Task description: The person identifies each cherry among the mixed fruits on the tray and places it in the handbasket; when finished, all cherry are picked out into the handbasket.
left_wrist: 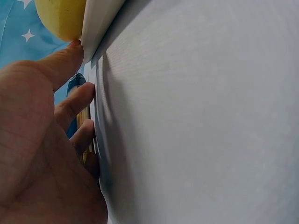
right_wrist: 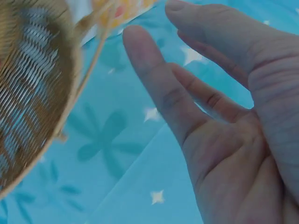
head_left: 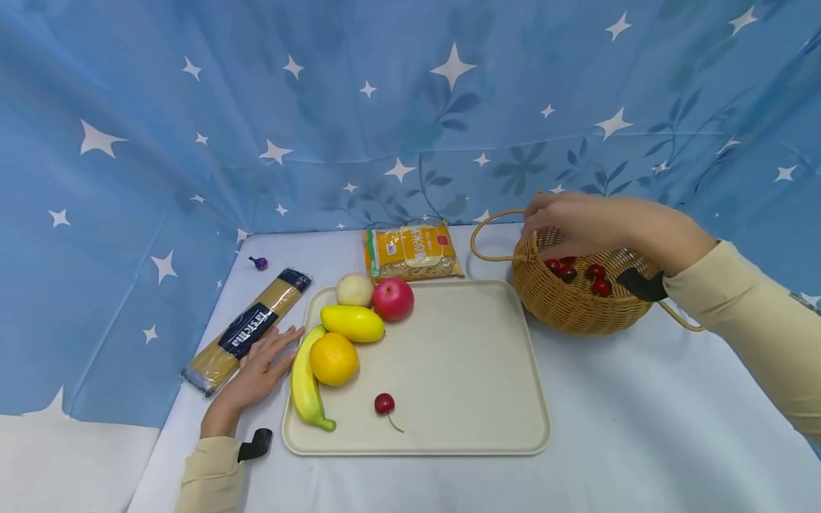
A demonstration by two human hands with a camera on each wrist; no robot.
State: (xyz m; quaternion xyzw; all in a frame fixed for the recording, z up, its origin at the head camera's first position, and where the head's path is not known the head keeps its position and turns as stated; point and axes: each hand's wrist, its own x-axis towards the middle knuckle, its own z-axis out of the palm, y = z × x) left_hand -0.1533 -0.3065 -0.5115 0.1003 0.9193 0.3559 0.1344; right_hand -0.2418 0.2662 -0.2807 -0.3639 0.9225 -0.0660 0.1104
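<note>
My right hand (head_left: 580,221) is over the near-left part of a wicker basket (head_left: 571,310) with several dark red cherries (head_left: 601,287) inside. In the right wrist view its fingers (right_wrist: 149,70) are extended and apart, with nothing between them. My left hand (head_left: 256,374) rests on the table between a beige tray (head_left: 462,370) and a spaghetti packet (head_left: 253,328), fingers spread. One fingertip reaches the tray's edge in the left wrist view. On the tray lie a banana (head_left: 306,385), an orange (head_left: 334,360), a mango (head_left: 353,324) and a single stemmed cherry (head_left: 384,404).
A red apple (head_left: 393,299) and a pale round fruit (head_left: 354,291) sit at the tray's back left. Behind the tray lies a yellow food bag (head_left: 413,251). A small purple wrapped candy (head_left: 259,263) is at the table's back left. The basket's looped handle (head_left: 477,242) sticks out left.
</note>
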